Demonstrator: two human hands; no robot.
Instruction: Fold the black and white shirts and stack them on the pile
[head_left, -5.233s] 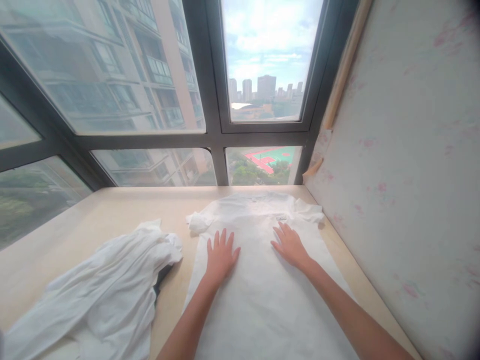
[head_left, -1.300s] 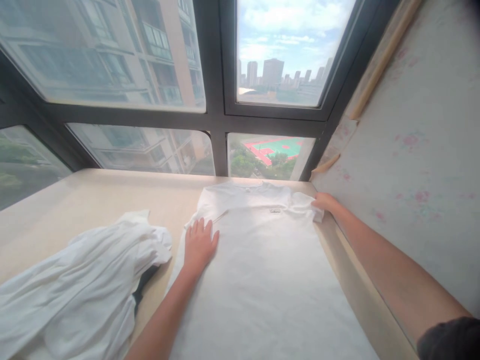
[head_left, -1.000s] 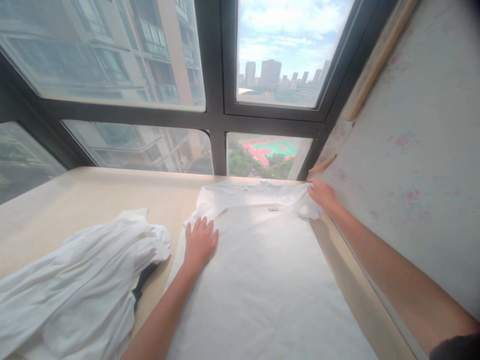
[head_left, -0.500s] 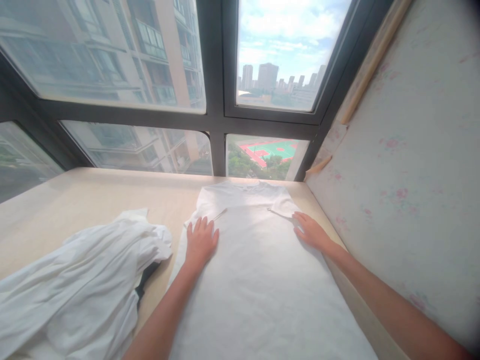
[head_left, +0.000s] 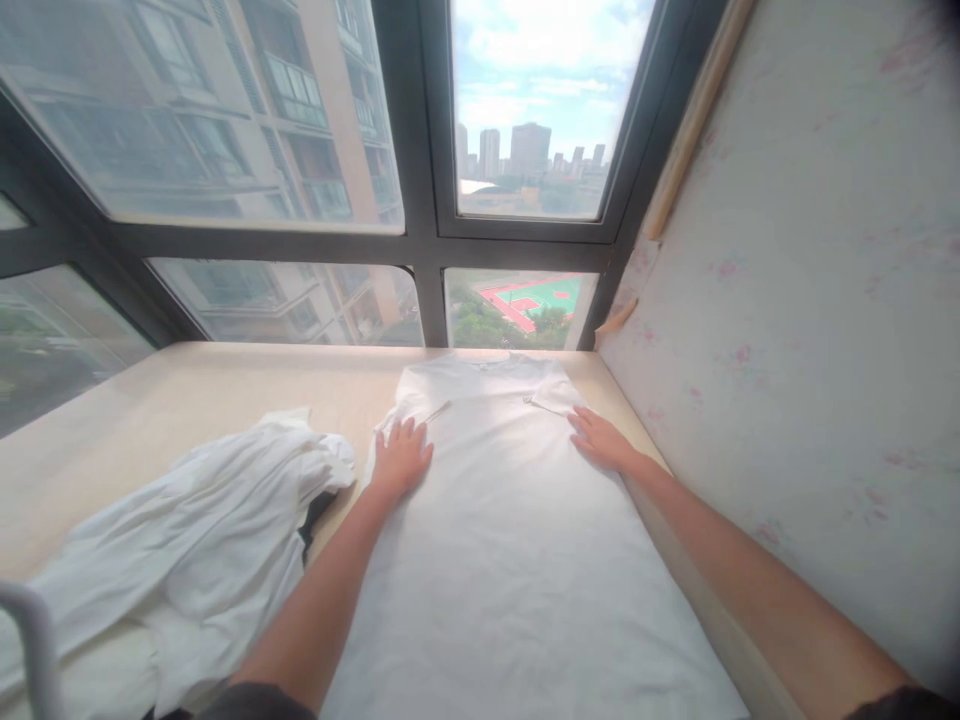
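Observation:
A white T-shirt (head_left: 495, 540) lies spread out on the pale wooden surface, its neckline towards the window and its lower part running out of view at the bottom. On its left edge, just below the sleeve, my left hand (head_left: 403, 458) rests flat with the fingers apart. My right hand (head_left: 602, 440) lies on the opposite edge near the other sleeve, fingers stretched out. Both sleeves are folded inward over the chest. Small dark marks show by the right sleeve, too small to read.
Crumpled white clothes (head_left: 202, 540) with a dark piece beneath lie to the left. A grey curved bar (head_left: 34, 640) enters at the lower left. The wooden surface (head_left: 247, 375) ends at the dark window frame (head_left: 431, 290). A flowered wall (head_left: 810, 330) borders the right side.
The camera view has shifted slightly, bringing the grey bar and dark sleeves into sight. Both hands stay flat on the T-shirt's edges, at about the same places.

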